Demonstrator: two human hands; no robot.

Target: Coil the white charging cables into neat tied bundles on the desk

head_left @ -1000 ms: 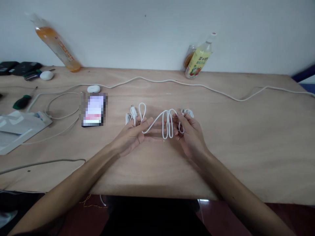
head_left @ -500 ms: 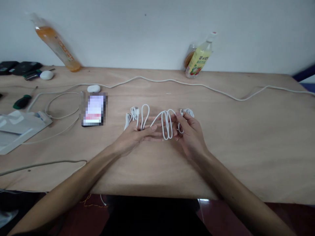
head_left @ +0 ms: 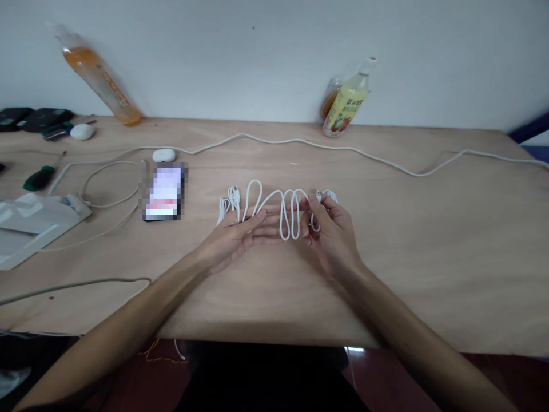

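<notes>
A white USB cable (head_left: 283, 213) hangs in loose loops between my two hands, above the front half of the table. My left hand (head_left: 234, 236) pinches one part of it under the thumb, with its other fingers stretched out beneath the loops. A small connector (head_left: 236, 195) sticks up above that thumb. Between thumb and fingers, my right hand (head_left: 328, 226) grips the other end, where a metal USB plug (head_left: 318, 195) shows. Bundled white cable (head_left: 223, 209) lies just beyond my left hand, and another bundle (head_left: 330, 196) is partly hidden behind my right fingers.
A phone (head_left: 163, 191) with a blurred screen and a white earbud case (head_left: 163, 155) lie to the left. A long white cord (head_left: 300, 141) crosses the table. Bottles of orange (head_left: 103, 86) and yellow drink (head_left: 348, 103) lean by the wall. A green-handled screwdriver (head_left: 39, 178) and white packaging (head_left: 38, 223) sit far left.
The loops between my hands have spread wider apart and risen slightly. My left fingers show more openly beneath them. Both hands stay nearly in place, still holding the cable.
</notes>
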